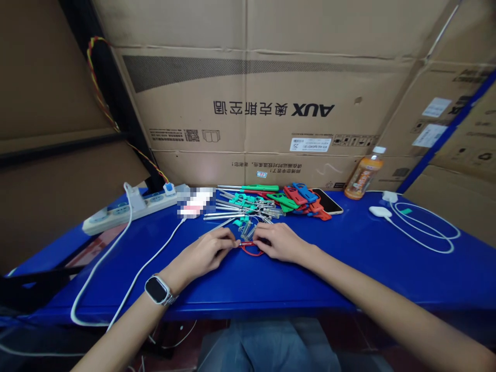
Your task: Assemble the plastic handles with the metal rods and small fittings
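My left hand [207, 253], with a smartwatch [158, 290] on its wrist, rests on the blue table [349, 268] with fingers curled in a pinch. My right hand [277, 242] lies beside it, fingers also closed. Between the fingertips of both hands is a small red wire piece [251, 249], gripped at its two ends. Just behind the hands lies a heap of metal rods and teal, green, red and blue plastic parts [267, 204].
A white power strip [134, 206] with cables sits at the back left. A phone [329, 201], an orange drink bottle [363, 177] and a white charger with a coiled cord [422, 227] are at the back right. Cardboard boxes [271, 93] wall the rear.
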